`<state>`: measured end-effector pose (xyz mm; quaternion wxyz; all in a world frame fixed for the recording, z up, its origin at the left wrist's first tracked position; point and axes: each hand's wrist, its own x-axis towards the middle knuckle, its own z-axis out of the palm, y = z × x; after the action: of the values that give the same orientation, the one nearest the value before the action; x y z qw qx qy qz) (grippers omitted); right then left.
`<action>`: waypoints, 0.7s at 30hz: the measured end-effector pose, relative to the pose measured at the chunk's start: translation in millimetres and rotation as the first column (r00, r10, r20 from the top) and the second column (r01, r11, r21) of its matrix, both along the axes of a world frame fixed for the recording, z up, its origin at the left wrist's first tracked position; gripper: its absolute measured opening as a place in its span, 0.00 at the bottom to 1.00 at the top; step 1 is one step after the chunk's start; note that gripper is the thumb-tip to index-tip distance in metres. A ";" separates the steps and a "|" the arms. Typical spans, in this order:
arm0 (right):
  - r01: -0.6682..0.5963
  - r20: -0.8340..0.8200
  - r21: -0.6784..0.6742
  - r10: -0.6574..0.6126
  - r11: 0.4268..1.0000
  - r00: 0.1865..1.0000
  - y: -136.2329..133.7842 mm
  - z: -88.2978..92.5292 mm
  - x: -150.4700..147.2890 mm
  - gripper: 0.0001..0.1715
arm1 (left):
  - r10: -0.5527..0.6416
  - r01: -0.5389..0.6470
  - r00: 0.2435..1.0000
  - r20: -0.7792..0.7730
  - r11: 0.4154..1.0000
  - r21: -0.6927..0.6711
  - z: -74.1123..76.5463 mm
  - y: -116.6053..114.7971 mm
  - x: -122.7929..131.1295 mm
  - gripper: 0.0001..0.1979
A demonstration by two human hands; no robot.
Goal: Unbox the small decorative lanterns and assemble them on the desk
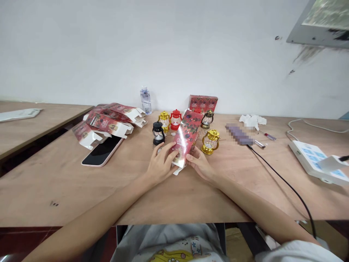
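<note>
Between my two hands is a red printed cardboard box (188, 133), tilted, with a white flap open at its near end. My left hand (162, 160) grips its left side, fingers over the front face. On the right edge, my right hand (200, 162) pinches the box near its lower end. Small lanterns stand around it: a black lantern (158, 134), a gold lantern (164, 120) and a red lantern (176, 120) to the left. A bronze lantern (207, 119) and another gold lantern (210, 142) are to the right.
Unfolded red boxes (109, 120) lie piled at left, partly over a phone (102, 151). A water bottle (145, 100) and closed red boxes (203, 102) stand by the wall. At right are crumpled tissue (253, 121), a screwdriver (268, 136), a black cable (283, 182) and a power strip (313, 160).
</note>
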<state>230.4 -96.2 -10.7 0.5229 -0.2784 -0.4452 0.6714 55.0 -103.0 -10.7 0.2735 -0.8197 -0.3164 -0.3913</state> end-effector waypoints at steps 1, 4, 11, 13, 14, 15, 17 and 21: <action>0.009 -0.002 -0.006 -0.009 1.000 1.000 -0.1 1.0 -0.3 0.27 | 0.002 -0.002 1.000 -0.010 1.000 0.006 0.1 0.1 0.1 0.19; 0.032 -0.017 -0.028 -0.032 0.999 0.999 0.0 3.3 -1.1 0.28 | -0.013 0.013 1.000 -0.023 1.000 -0.006 1.8 0.1 -0.1 0.21; 0.059 -0.058 -0.069 -0.063 0.996 0.996 2.6 1.9 -1.8 0.26 | -0.079 0.074 0.991 -0.104 0.996 -0.050 5.1 3.6 -3.5 0.28; 0.061 -0.049 -0.075 -0.065 0.995 0.997 3.4 2.0 -1.4 0.26 | -0.085 0.076 0.986 -0.142 0.995 -0.065 5.0 5.7 -5.4 0.28; 0.066 -0.043 -0.077 -0.070 0.995 0.997 3.8 2.4 -1.2 0.26 | -0.088 0.078 0.983 -0.159 0.995 -0.068 5.1 6.7 -6.4 0.28; 0.076 -0.040 -0.077 -0.079 0.994 0.996 4.3 3.0 -0.8 0.25 | -0.092 0.081 0.980 -0.176 0.994 -0.069 5.4 7.5 -7.5 0.28; 0.111 -0.048 -0.071 -0.114 0.991 0.992 5.5 4.7 0.1 0.24 | -0.099 0.089 0.972 -0.212 0.994 -0.058 6.7 8.6 -9.7 0.28; 0.167 -0.080 -0.047 -0.171 0.985 0.982 8.6 8.4 2.6 0.24 | -0.075 0.066 0.960 -0.270 0.997 -0.044 10.7 8.3 -12.7 0.25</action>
<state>232.9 -87.6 -2.3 0.5905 -0.2973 -0.3841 0.6445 42.3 -94.7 0.0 0.2857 -0.8810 -0.2535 -0.2793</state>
